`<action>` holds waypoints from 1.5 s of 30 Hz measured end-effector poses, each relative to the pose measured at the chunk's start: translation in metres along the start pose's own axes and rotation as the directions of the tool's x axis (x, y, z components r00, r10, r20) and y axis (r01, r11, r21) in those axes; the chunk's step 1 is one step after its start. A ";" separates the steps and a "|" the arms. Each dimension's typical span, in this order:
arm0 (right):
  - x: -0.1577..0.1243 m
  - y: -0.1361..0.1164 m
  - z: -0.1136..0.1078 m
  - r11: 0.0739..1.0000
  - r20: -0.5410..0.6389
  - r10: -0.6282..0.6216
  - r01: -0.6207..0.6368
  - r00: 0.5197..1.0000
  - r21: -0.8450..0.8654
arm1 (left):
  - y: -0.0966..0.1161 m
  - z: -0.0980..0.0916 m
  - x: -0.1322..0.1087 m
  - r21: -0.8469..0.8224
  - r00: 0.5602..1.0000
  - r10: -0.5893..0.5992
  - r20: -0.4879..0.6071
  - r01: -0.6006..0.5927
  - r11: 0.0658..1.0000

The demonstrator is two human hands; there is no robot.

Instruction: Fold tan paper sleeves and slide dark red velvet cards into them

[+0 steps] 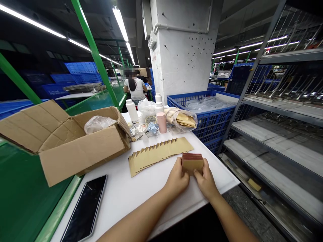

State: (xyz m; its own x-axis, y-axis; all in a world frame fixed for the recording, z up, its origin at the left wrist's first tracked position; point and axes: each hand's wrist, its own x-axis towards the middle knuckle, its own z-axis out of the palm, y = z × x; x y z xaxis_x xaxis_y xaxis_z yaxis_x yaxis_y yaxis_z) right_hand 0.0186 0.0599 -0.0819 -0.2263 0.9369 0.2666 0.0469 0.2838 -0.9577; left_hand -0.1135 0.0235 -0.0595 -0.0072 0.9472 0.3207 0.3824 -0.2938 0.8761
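Left hand (176,178) and right hand (205,179) are gripping a tan card stack (192,164), long axis running sideways, red edge facing forward, over the white table (126,201), fanned tan sheets (158,156) lying just ahead.

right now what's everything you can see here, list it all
kraft card block: 1, tan with reddish top, between both hands
sawtooth kraft strips: several, tan, fanned out on table
white table: 1, white, under these things
smartphone: 1, black, near table's left edge
cardboard box: 1, brown, open, table's left
plastic bag: 1, clear, in box
bottles: 3, white, far end of table
pink container: 1, pink, far end of table
blue crate: 1, blue, beyond table's right side
metal shelving: 1, grey, far right
co-worker: 1, white top, far back
left hand: 1, on block's left side
right hand: 1, on block's right side
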 end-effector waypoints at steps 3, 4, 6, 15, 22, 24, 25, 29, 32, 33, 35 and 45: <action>0.001 -0.003 0.000 1.000 0.004 0.003 -0.003 1.000 -0.018 | -0.001 0.002 0.001 -0.081 0.997 0.077 -0.006 -0.077 0.994; 0.001 -0.005 0.000 1.000 0.002 0.001 -0.001 1.000 -0.028 | -0.002 0.002 0.001 -0.084 0.995 0.097 -0.002 -0.096 0.992; 0.001 -0.006 0.001 0.999 -0.001 -0.007 0.007 1.000 -0.048 | -0.005 0.003 0.000 -0.067 0.993 0.114 0.008 -0.114 0.991; 0.000 0.000 0.003 0.995 -0.027 -0.059 0.056 0.998 -0.085 | -0.004 0.004 -0.003 0.034 0.994 0.097 -0.040 -0.095 0.995; -0.002 0.003 0.003 0.996 -0.037 -0.077 0.076 0.996 -0.043 | 0.018 -0.004 -0.006 0.134 0.976 0.209 -0.067 -0.198 0.971; -0.002 0.003 0.004 0.996 -0.042 -0.076 0.074 0.996 -0.044 | 0.022 -0.007 -0.005 0.167 0.973 0.221 -0.072 -0.207 0.964; -0.002 0.002 0.004 0.996 -0.044 -0.075 0.073 0.996 -0.046 | 0.024 -0.009 -0.004 0.180 0.973 0.222 -0.069 -0.207 0.962; -0.003 0.003 0.004 0.996 -0.054 -0.067 0.064 0.996 -0.061 | 0.028 -0.014 -0.002 0.212 0.974 0.214 -0.069 -0.196 0.957; -0.002 0.006 0.002 0.996 -0.057 -0.059 0.056 0.997 -0.065 | 0.029 -0.015 -0.001 0.229 0.976 0.210 -0.063 -0.191 0.955; -0.002 0.007 0.002 0.996 -0.059 -0.065 0.061 0.996 -0.066 | 0.029 -0.015 0.000 0.235 0.976 0.209 -0.058 -0.190 0.953; -0.002 0.007 0.002 0.995 -0.060 -0.082 0.078 0.995 -0.064 | 0.029 -0.015 0.000 0.246 0.976 0.212 -0.057 -0.192 0.950; -0.004 -0.004 0.003 0.997 -0.031 -0.064 0.063 0.997 -0.052 | 0.021 -0.009 0.000 0.044 0.981 0.165 -0.100 -0.161 0.986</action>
State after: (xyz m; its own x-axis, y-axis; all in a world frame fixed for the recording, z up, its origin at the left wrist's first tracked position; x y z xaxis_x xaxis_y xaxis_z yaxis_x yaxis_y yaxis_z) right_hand 0.0163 0.0549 -0.0797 -0.1989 0.9225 0.3307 0.0832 0.3522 -0.9322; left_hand -0.1136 0.0159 -0.0376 -0.0361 0.8680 0.4953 0.4185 -0.4369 0.7962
